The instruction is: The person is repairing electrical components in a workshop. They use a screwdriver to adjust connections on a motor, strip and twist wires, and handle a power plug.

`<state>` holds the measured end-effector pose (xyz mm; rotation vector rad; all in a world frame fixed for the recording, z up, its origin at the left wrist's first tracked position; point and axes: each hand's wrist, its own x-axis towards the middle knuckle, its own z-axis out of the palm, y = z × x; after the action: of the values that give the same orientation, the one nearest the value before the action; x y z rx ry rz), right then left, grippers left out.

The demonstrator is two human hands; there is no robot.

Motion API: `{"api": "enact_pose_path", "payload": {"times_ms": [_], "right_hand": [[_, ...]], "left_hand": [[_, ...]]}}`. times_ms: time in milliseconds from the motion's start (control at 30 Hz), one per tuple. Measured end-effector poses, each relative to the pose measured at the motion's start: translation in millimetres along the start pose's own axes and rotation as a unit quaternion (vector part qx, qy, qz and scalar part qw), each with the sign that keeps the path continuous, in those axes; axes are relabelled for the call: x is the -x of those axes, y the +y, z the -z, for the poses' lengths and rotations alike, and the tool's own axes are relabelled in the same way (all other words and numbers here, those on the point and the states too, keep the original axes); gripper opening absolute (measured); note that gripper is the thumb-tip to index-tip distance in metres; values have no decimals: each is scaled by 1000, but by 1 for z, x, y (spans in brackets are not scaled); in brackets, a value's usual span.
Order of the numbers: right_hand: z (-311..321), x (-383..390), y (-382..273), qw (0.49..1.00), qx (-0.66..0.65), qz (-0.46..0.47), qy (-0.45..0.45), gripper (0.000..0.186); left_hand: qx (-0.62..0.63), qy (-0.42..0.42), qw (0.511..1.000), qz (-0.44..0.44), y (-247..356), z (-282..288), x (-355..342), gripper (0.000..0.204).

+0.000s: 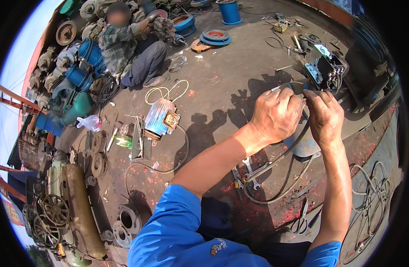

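Observation:
My left hand and my right hand are raised close together, fingers pinched, thumbs nearly touching. Between them comes up the end of a dark grey cable; my fingers hide its tip. The cable loops down toward my lap. Behind it, partly covered by my right wrist, is a rounded blue housing. On the ground under my arms lie open-end wrenches and pliers. Scissors lie nearer to me, left of my right forearm.
Left of my arms stands a blue-grey electric motor with a trailing cable. A box of electrical parts is beyond my right hand. Coiled cable lies at the right, an air compressor at the left. Another person squats far left by piled motors.

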<state>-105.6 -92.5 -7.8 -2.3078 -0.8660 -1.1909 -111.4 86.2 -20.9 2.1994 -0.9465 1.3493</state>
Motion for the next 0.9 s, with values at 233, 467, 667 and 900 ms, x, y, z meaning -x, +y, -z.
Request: {"api": "enact_pose_path", "payload": {"times_ms": [233,467,667,900], "right_hand": [[2,4,2,1000,5,16,5,33],[-1,7,-4,1000,10,13,-2,33],[5,10,6,1000,14,10,11,33],[-8,26,22,999,15,28,9,38]], "left_hand": [[138,-45,941,306,-29,18,42,21],[526,-187,699,447,-9,2,9,45],[546,-162,680,463,0,3,2,38],[630,-121,633,434,10,-18,12,23]]}}
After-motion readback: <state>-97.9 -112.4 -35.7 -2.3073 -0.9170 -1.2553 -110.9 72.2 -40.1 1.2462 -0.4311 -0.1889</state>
